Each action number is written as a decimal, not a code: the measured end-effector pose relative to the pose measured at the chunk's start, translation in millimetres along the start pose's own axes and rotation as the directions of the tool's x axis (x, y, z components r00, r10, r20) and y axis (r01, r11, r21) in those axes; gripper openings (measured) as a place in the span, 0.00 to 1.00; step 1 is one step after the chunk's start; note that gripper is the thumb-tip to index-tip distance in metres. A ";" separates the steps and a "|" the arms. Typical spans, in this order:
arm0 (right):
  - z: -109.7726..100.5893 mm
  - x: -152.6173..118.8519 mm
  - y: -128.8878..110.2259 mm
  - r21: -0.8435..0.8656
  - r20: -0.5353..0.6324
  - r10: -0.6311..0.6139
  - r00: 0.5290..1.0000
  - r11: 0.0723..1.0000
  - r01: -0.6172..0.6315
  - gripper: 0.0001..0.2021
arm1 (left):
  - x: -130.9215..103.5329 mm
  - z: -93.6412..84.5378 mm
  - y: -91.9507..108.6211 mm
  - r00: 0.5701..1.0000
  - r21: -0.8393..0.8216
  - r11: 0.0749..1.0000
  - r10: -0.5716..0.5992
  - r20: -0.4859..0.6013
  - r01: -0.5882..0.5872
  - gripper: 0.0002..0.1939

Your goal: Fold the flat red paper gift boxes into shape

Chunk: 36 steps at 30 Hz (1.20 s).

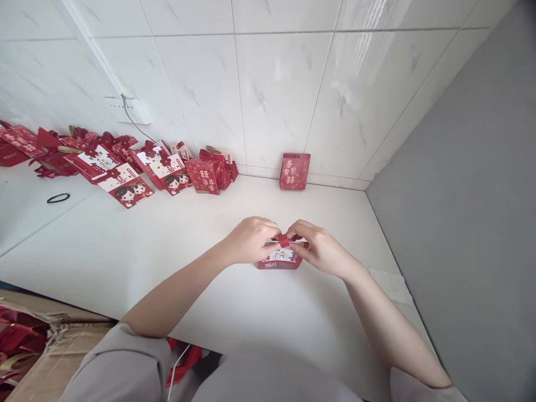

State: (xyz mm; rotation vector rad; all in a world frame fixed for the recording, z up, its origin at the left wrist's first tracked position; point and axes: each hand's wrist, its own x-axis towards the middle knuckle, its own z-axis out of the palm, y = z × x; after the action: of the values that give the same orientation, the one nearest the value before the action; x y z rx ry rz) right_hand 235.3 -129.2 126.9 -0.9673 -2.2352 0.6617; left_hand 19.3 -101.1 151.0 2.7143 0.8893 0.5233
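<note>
A small box [280,260] stands on the table [167,245], near its front middle. The left hand [251,240] is on the box's left side, the right hand [320,248] on its right, fingertips meeting over its top. Behind the box, a single box [295,171] stands against the wall [276,84]. Behind and left of the box, a row of boxes [125,164] lies along the wall. Far left of the box lies a hair tie [57,198].

Your left hand [251,240] and right hand [320,248] pinched the top flaps of a small red gift box [281,259] on the white table [125,251], while another red box [295,171] stood against the tiled wall [272,84].
</note>
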 end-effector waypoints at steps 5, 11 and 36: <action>-1.7 1.3 -3.2 -0.269 0.048 -0.130 0.990 0.953 0.138 0.10 | 5.6 -5.7 -11.1 0.990 -0.067 0.992 0.115 0.080 -0.109 0.12; 4.0 1.3 10.9 -0.134 -0.006 -0.148 0.989 0.980 0.145 0.11 | 9.2 -8.9 -15.7 0.985 -0.175 0.983 -0.021 0.173 0.051 0.08; 30.6 8.5 9.5 0.400 -0.378 0.208 0.902 0.916 -0.043 0.09 | -17.5 39.1 -5.8 0.963 -0.311 0.937 -0.215 -0.164 0.157 0.16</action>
State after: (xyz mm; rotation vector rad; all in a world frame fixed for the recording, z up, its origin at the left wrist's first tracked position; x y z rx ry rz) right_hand 213.7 -123.0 102.5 -0.9526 -1.6028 0.8281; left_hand 19.0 -111.6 109.1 2.3098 1.0141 0.8217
